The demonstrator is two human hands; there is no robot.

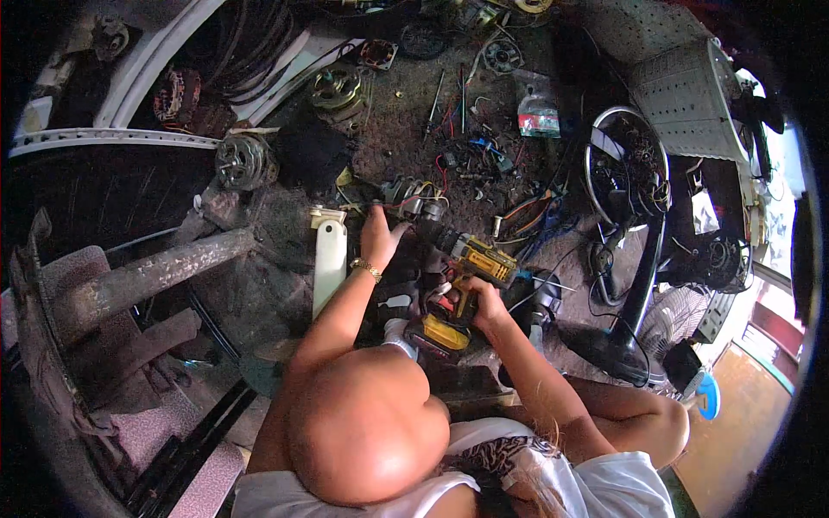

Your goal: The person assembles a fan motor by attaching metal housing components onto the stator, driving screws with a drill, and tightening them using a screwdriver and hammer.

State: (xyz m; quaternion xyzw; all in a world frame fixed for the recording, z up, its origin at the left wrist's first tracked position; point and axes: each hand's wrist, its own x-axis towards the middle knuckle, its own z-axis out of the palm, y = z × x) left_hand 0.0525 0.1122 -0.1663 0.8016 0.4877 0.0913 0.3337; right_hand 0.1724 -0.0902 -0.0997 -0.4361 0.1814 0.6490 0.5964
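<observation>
My right hand (pixel 485 304) is wrapped round the handle of a yellow and black cordless drill (pixel 485 259), whose chuck points up and left. The drill's yellow battery (pixel 440 332) is at the bottom of the handle. My left hand (pixel 378 240) grips a small metal motor (pixel 414 205) with thin red and light wires, its fingertips partly hidden. The drill's front end meets the motor; whether a bit is engaged, I cannot tell. Beside my left forearm a white plastic arm (pixel 330 259) stretches toward me.
Loose motors (pixel 244 161) and small parts lie on the dirty floor ahead. Pliers with orange handles (pixel 525 205) and a plastic bag with a red label (pixel 539 112) are farther off. A round fan frame (pixel 626 164) and black stand (pixel 639 302) occupy the right. A rusty pipe (pixel 164 268) crosses the left.
</observation>
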